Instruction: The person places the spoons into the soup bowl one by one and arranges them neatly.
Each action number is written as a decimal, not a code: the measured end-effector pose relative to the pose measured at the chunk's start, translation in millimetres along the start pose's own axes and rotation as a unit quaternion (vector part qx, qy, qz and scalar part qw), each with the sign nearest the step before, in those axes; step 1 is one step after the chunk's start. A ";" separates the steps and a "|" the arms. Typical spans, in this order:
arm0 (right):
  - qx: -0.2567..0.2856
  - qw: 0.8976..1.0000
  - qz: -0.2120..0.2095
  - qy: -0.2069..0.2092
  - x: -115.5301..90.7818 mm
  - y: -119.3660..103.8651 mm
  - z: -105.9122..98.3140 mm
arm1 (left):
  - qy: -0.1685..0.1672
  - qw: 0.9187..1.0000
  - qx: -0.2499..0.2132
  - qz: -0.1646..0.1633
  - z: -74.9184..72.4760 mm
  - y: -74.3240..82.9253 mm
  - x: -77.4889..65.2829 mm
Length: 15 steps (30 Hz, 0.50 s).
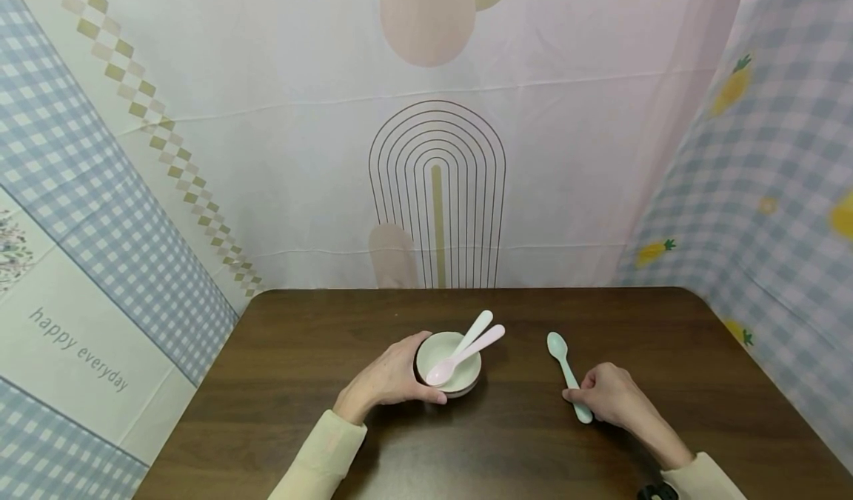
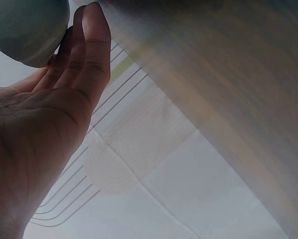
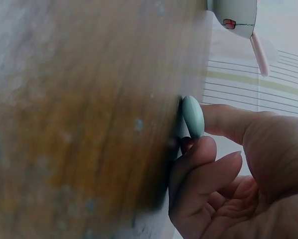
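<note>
My left hand (image 1: 398,375) holds a small pale bowl (image 1: 435,346) from its left side, thumb along the near side and fingers round the back. In the left wrist view the bowl's outer wall (image 2: 28,31) lies against the fingers. A pink spoon (image 1: 474,347) and a white spoon (image 1: 475,330) lean in the bowl, handles sticking out to the upper right. To the right, my right hand (image 1: 614,396) pinches the handle of a mint-green spoon (image 1: 566,370) between thumb and fingers. That spoon's head points away from me. The right wrist view shows its handle end (image 3: 193,117) close to the tabletop.
Bowl and spoons are on a dark brown wooden table (image 1: 286,381) with rounded far corners. A pale patterned cloth (image 1: 300,189) hangs right behind its far edge. Checked cloths hang on the left (image 1: 100,167) and right (image 1: 753,211).
</note>
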State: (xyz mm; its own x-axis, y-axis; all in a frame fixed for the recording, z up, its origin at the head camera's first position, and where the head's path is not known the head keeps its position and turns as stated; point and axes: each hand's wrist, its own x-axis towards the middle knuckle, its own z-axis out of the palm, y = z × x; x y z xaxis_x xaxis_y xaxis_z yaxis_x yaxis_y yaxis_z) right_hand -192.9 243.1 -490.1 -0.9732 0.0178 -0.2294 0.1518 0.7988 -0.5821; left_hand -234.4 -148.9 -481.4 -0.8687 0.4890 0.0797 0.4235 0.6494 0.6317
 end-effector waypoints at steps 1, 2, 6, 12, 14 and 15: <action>0.001 1.000 -0.001 0.000 -0.1 -0.2 0.1 | 0.000 1.000 0.000 0.000 0.3 -0.3 0.0; 0.002 1.000 0.000 -0.002 -0.3 -0.3 0.3 | 0.000 1.000 0.000 0.001 0.5 -0.6 0.1; 0.003 1.000 -0.001 -0.006 -0.3 -1.2 0.6 | 0.000 1.000 0.000 -0.002 0.9 -1.3 -0.2; 0.005 1.000 0.000 -0.011 0.2 -2.2 1.5 | -0.002 1.000 0.000 -0.003 0.7 -1.4 0.3; 0.004 1.000 -0.003 -0.010 0.0 -2.3 2.0 | -0.002 1.000 0.000 -0.002 0.7 -1.4 0.5; 0.004 1.000 -0.003 -0.009 -0.1 -2.3 2.1 | -0.002 1.000 -0.001 -0.001 0.7 -1.3 0.6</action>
State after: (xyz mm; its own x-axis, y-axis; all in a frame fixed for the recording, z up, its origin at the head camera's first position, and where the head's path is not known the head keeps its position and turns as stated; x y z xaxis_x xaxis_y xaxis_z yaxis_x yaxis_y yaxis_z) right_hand -192.9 239.9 -490.4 -0.9707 0.0017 -0.2402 0.1474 0.7936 -0.5903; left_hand -235.3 -149.0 -482.7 -0.8686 0.4898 0.0749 0.4207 0.6491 0.6337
